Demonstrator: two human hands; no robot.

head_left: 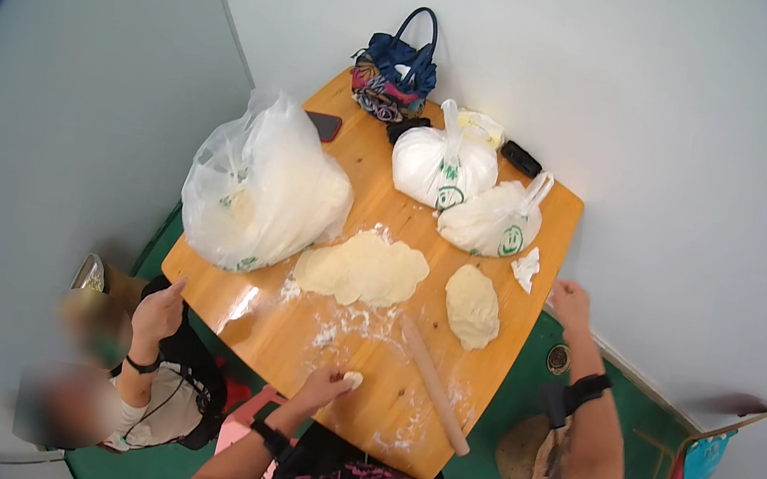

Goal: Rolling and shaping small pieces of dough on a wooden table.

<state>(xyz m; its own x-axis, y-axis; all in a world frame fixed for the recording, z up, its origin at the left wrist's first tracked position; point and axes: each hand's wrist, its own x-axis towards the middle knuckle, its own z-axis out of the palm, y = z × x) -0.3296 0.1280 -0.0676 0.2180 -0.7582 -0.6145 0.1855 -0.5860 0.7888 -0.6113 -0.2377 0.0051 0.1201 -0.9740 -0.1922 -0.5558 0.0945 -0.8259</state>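
My left hand (324, 389) is at the table's near edge, its fingers pinched on a small pale piece of dough (353, 379). Just past the table's right edge hangs my right hand (572, 306), fingers curled closed; whatever is in them is too small or hidden to make out. A wooden rolling pin (436, 387) lies slanted between my hands. Beyond it rests a flattened oval of dough (472, 307). Left of that, a wider, uneven spread of pale dough (363, 270) lies on floured wood.
On the wooden table (284, 350) stand a large clear plastic bag (267, 190), two white bags (444, 167) with green print, a crumpled tissue (526, 268), a phone (324, 126) and a blue handbag (396, 74). Another person's hand (158, 313) is by the left edge. A stool (525, 456) stands right.
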